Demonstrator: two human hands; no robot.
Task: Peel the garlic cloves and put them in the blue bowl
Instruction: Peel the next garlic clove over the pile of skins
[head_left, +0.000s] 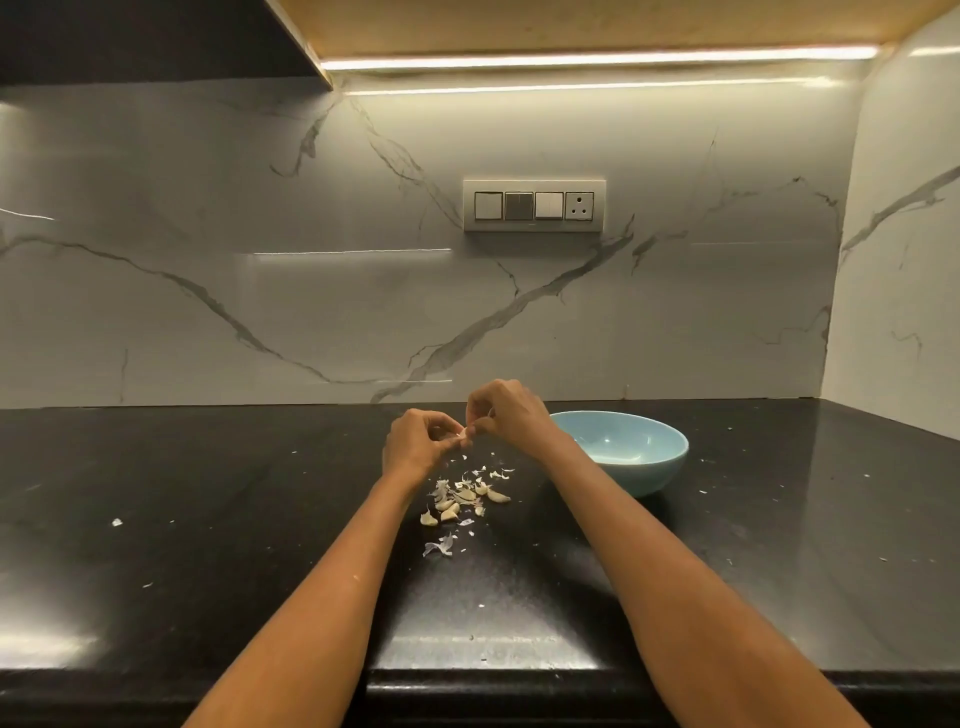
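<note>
Both forearms reach in from the near edge, over the black surface (208, 493), and meet above its middle. At the left hand (415, 441) I see the fingers curled, pinching a small pale garlic clove (462, 434) at the fingertips. At the right hand (506, 410) the fingers are curled too, and they pinch the same clove from the other side, so I read both grips as closed on it. The two hands touch at the clove, held above the surface.

Below the hands, on the surface, I see a loose pile of cloves (457, 501) mixed with papery white skins (441, 545); a few skin flakes lie scattered just beyond the pile and toward me. I cannot tell which cloves in the pile are peeled.

Just right of the right wrist sits the blue bowl (644, 467), upright on the surface, near the pile but apart from it. I cannot make out any clove inside it.

Behind all this I see a marble-patterned wall (260, 286) with a switch plate (534, 205), and a light strip (597, 58) under the cabinet above.
</note>
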